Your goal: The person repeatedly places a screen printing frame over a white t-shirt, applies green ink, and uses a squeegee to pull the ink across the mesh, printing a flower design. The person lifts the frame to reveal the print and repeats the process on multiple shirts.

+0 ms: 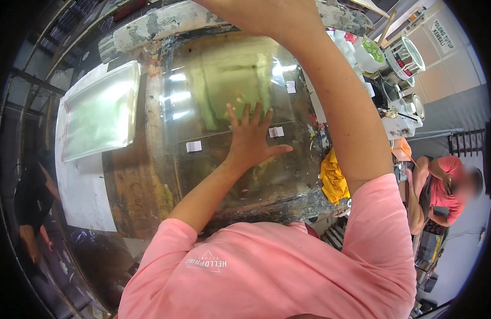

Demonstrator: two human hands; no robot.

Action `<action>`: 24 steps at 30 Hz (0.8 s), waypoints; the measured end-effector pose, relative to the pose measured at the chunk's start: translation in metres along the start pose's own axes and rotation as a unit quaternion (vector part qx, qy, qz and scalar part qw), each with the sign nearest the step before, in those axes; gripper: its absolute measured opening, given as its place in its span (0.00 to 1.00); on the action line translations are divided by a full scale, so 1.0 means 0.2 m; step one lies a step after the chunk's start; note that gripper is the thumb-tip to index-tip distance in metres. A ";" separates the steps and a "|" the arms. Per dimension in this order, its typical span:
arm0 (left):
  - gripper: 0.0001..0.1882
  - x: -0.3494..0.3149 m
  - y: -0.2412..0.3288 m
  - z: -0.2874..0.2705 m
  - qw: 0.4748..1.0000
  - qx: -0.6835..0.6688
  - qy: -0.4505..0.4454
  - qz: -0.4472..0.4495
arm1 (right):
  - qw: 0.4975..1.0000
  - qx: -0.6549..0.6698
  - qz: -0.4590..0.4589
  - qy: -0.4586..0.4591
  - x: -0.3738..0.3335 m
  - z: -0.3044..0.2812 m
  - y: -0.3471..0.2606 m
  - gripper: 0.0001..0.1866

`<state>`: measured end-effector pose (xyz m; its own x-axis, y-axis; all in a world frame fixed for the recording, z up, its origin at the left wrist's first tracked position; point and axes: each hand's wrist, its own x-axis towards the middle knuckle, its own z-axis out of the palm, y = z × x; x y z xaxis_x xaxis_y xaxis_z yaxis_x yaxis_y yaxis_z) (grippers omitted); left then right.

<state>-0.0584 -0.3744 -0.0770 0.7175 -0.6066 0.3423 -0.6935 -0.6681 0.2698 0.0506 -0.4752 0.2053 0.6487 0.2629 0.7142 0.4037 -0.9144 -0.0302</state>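
My left hand [250, 135] lies palm down with its fingers spread on a clear, glossy sheet [224, 114] on the worn work table [136, 186]. Small white tabs surround that sheet: one tab [276, 132] is right beside my thumb, another tab [194, 146] sits left of my wrist, and a third tab [291, 86] is farther up on the right. My right arm reaches to the far side. At the top edge my right hand [261, 15] is cut off, its fingers out of sight, close to a paint-smeared grey bar [160, 27].
A stack of clear plastic sheets [102, 114] rests on white paper [86, 191] at the left. To the right are a crumpled yellow cloth [334, 178] and several paint-stained tubs [405, 58]. One person [447, 191] sits at the right; another [32, 196] stands at the left.
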 end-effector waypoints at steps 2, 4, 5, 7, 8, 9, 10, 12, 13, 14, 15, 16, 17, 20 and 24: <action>0.63 -0.01 0.00 0.00 1.000 0.001 -0.004 -0.001 | 1.000 -0.007 0.001 -0.003 0.01 0.01 0.00 0.29; 0.63 -0.02 -0.01 -0.01 1.000 -0.003 -0.012 0.001 | 1.000 0.029 0.005 -0.006 0.01 0.02 0.00 0.29; 0.63 -0.01 0.00 -0.01 1.000 -0.007 -0.009 0.006 | 0.999 0.039 0.011 -0.008 0.01 0.00 0.01 0.29; 0.63 0.01 0.03 -0.01 1.000 -0.015 -0.003 0.019 | 1.000 0.001 0.013 0.003 -0.01 -0.04 0.03 0.29; 0.63 -0.01 0.02 -0.01 1.000 -0.012 -0.005 0.007 | 1.000 0.000 0.001 0.010 -0.01 -0.02 0.01 0.29; 0.63 -0.02 0.00 -0.01 1.000 -0.010 -0.008 -0.004 | 1.000 0.010 -0.003 0.008 -0.01 -0.01 -0.01 0.29; 0.63 -0.03 -0.01 -0.01 1.000 -0.008 -0.010 -0.015 | 1.000 0.019 -0.008 0.006 -0.01 0.02 -0.02 0.28; 0.63 -0.04 -0.01 0.00 1.000 -0.014 -0.011 -0.011 | 1.000 0.006 0.001 -0.005 -0.01 0.00 -0.03 0.28; 0.63 -0.03 0.00 0.01 1.000 -0.016 -0.011 -0.011 | 1.000 -0.009 0.009 -0.014 -0.01 -0.01 -0.03 0.28; 0.62 -0.04 0.00 0.00 1.000 -0.021 0.015 0.000 | 0.999 -0.019 0.017 -0.022 -0.02 -0.01 -0.03 0.28; 0.60 -0.04 0.00 -0.01 0.999 -0.025 0.041 0.012 | 1.000 -0.016 0.011 -0.014 -0.03 -0.01 -0.04 0.28; 0.59 -0.05 -0.02 -0.03 0.997 -0.029 0.067 0.023 | 1.000 -0.012 0.005 -0.006 -0.03 -0.01 -0.04 0.28; 0.56 -0.05 -0.05 -0.09 0.993 -0.076 0.086 -0.025 | 1.000 -0.013 -0.001 0.002 -0.04 -0.01 -0.04 0.28; 0.48 -0.04 -0.19 -0.39 0.928 -0.273 0.134 -0.217 | 0.999 -0.028 0.000 0.025 -0.09 -0.01 -0.06 0.28; 0.47 -0.10 -0.39 -0.88 0.735 -0.557 0.283 -0.262 | 0.998 -0.055 -0.010 -0.003 -0.36 0.07 -0.11 0.29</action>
<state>-0.0305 -0.2353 0.0531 0.9820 0.0955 0.1627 -0.1798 0.2127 0.9604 0.0043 -0.4704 0.1451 0.6442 0.2836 0.7103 0.3438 -0.9370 0.0623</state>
